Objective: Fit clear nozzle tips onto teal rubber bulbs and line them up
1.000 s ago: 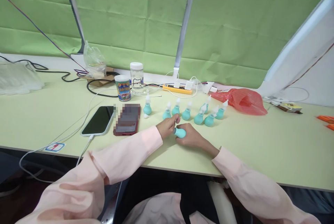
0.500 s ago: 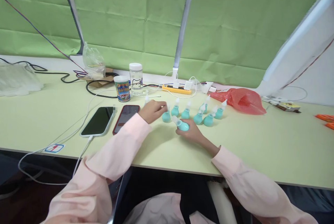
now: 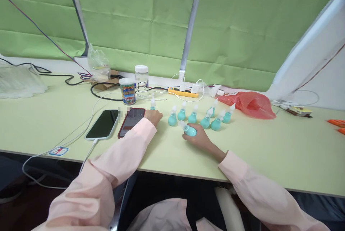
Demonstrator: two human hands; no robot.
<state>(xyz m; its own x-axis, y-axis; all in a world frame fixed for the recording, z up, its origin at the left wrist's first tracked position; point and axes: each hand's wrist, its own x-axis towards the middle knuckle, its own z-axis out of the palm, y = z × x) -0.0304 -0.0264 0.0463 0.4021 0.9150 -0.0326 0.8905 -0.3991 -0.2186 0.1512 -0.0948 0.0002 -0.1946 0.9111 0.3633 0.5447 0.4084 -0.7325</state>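
My right hand [image 3: 198, 134] is closed around a teal bulb nasal aspirator [image 3: 191, 130], its clear tip tilted up to the left, just above the table. My left hand [image 3: 153, 116] is low over the table beside the red-edged phone [image 3: 131, 123], its fingers mostly turned away from view. Right behind it stands another nasal aspirator [image 3: 152, 103], partly hidden by the hand; whether they touch I cannot tell. Several more teal nasal aspirators [image 3: 172, 118] stand upright between and behind my hands, clear tips up.
A white-cased phone [image 3: 102, 125] with a charging cable lies at left. Behind are a printed cup [image 3: 127, 92], a clear bottle [image 3: 141, 82] and a yellow power strip [image 3: 183, 93]. A red plastic bag [image 3: 254, 105] lies at right, orange handles [image 3: 338, 123] at the far right edge.
My left hand has moved left and down, away from the standing nasal aspirators, to the one by the phone. My right hand stays in place with its nasal aspirator.
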